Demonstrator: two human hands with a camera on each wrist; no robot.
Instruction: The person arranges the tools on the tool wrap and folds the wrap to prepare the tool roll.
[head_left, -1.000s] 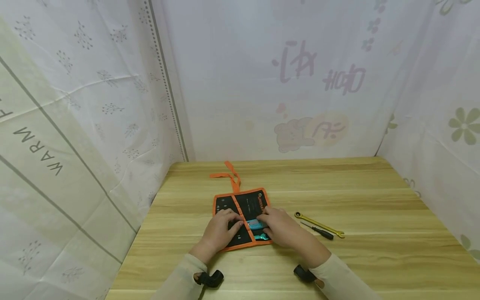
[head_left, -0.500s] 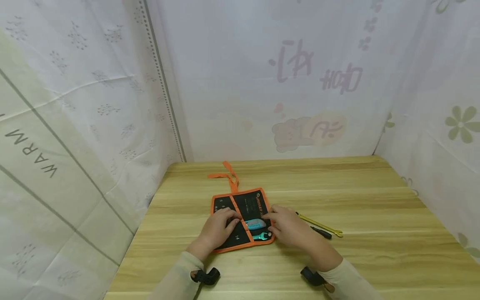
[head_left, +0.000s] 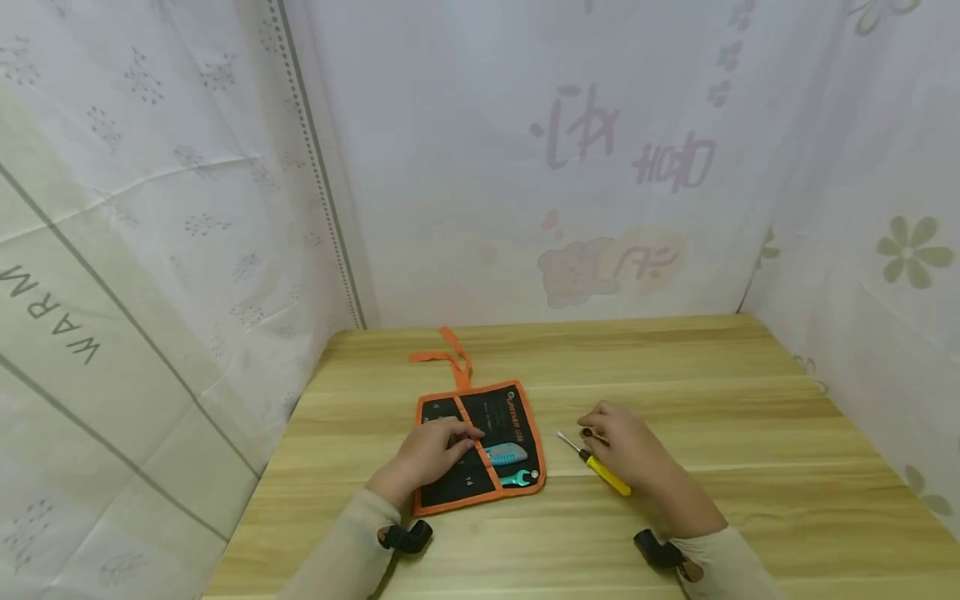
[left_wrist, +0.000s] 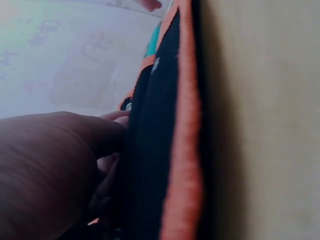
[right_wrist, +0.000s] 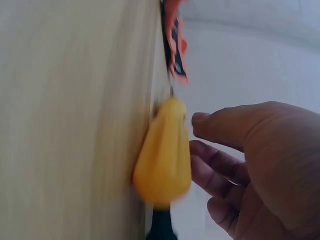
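An orange-trimmed black tool pouch (head_left: 495, 407) lies unrolled on the table. A blue utility knife (head_left: 507, 453) and a teal wrench (head_left: 516, 478) stick out of its pockets. My left hand (head_left: 423, 454) rests on the pouch, thumb and index finger pinching at the pocket's orange edge. Right of the pouch, my right hand (head_left: 626, 446) hovers with loosely bent fingers above a yellow-handled screwdriver (head_left: 609, 477). A ratchet wrench's ring end (head_left: 587, 432) peeks out beneath that hand; the rest is hidden. In the right wrist view, thumb and fingers stay apart beside the yellow handle (right_wrist: 165, 155).
Orange tie straps (head_left: 459, 367) trail from the pouch's far edge. The wooden table (head_left: 337, 517) meets patterned curtains (head_left: 450, 208) at the back and both sides. In the right wrist view a black piece (right_wrist: 161, 226) shows below the yellow handle.
My right hand has left the pouch and moved right, over the tools. The knife and teal wrench are now uncovered, and the yellow-handled screwdriver has come into view. The left hand keeps its place.
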